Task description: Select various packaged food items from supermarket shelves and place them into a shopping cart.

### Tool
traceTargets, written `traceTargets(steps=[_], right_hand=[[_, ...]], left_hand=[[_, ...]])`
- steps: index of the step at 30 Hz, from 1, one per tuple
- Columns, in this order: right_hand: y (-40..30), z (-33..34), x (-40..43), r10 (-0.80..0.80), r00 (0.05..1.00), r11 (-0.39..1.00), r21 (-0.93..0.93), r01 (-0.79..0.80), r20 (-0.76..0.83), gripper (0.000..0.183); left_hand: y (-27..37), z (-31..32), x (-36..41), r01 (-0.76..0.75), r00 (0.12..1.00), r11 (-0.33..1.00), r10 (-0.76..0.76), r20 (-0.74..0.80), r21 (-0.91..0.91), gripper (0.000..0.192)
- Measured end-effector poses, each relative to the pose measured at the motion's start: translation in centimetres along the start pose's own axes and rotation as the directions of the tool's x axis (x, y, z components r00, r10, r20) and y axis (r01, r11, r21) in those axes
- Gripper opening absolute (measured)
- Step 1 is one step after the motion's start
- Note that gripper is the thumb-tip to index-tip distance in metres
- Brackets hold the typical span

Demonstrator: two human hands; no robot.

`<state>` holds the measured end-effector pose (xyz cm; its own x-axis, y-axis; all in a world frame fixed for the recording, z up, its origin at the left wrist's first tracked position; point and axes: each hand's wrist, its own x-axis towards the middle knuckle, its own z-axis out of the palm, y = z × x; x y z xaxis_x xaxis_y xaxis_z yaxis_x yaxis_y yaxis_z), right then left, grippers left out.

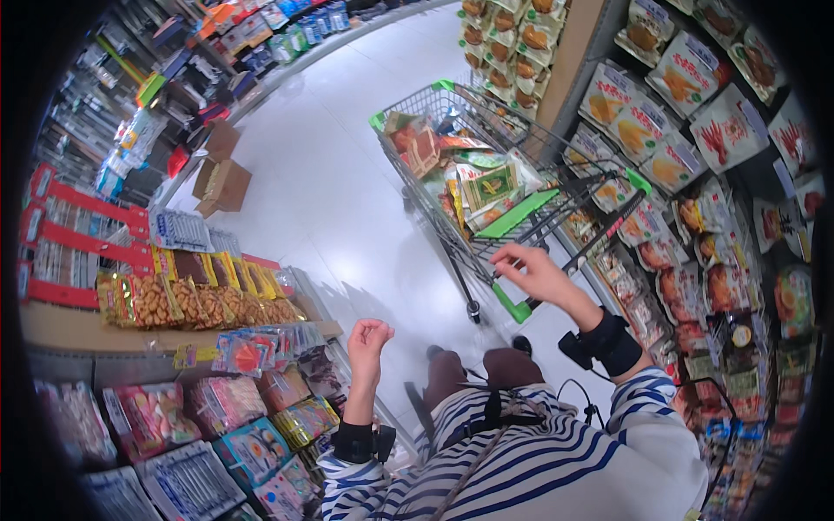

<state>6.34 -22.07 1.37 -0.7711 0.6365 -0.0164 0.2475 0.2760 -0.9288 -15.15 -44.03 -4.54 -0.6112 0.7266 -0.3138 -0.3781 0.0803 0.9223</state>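
Observation:
A wire shopping cart (417, 195) with green plastic corners stands in front of me, slightly to the right, holding packaged foods. My right hand (528, 270) hovers by the near end of the cart, its fingers loosely bent and holding nothing; whether it touches the cart's handle (609, 225) I cannot tell. My left hand (370, 335) is raised left of the cart over the floor, with its fingers curled in and nothing visible in them. Black bands with small devices circle both wrists. Inside the cart, a green and tan packet (490, 187) lies on top of other bags.
Shelves with hanging snack bags (687, 75) rise close on the right. At the left, a shelf holds nut-like snack packs (156, 301) above bagged sweets (153, 417). An open cardboard box (228, 185) sits on the floor by the left shelving. White tiled floor (313, 163) runs between the shelves.

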Motion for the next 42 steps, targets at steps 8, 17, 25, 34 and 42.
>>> traceTargets(steps=[8,17,25,34,42], right_hand=[[9.4,-4.1,-3.2,0.347,0.908,0.350,-0.865,-0.360,-0.237,0.033],[11.9,-3.0,-6.3,0.072,0.877,0.390,-0.796,-0.464,-0.476,0.028],[12.0,-4.7,-12.5,0.092,0.835,0.463,-0.719,-0.518,-0.543,0.025],[13.3,-6.9,-19.5,0.067,0.799,0.474,-0.686,-0.553,-0.598,0.024],[15.0,-9.1,-25.2,0.019,0.789,0.522,-0.667,-0.532,-0.615,0.019]], left_hand=[[1.2,-1.2,1.8,0.038,0.994,0.998,-0.043,0.105,0.050,0.007],[-0.3,0.9,1.8,0.040,0.971,0.978,-0.086,0.221,0.205,0.008],[-3.9,3.5,0.2,0.080,0.956,0.958,-0.153,0.252,0.275,0.010],[-4.8,8.1,-0.4,0.023,0.934,0.957,-0.124,0.336,0.288,0.010],[-6.8,10.6,0.4,0.056,0.904,0.954,-0.174,0.390,0.296,0.009]])
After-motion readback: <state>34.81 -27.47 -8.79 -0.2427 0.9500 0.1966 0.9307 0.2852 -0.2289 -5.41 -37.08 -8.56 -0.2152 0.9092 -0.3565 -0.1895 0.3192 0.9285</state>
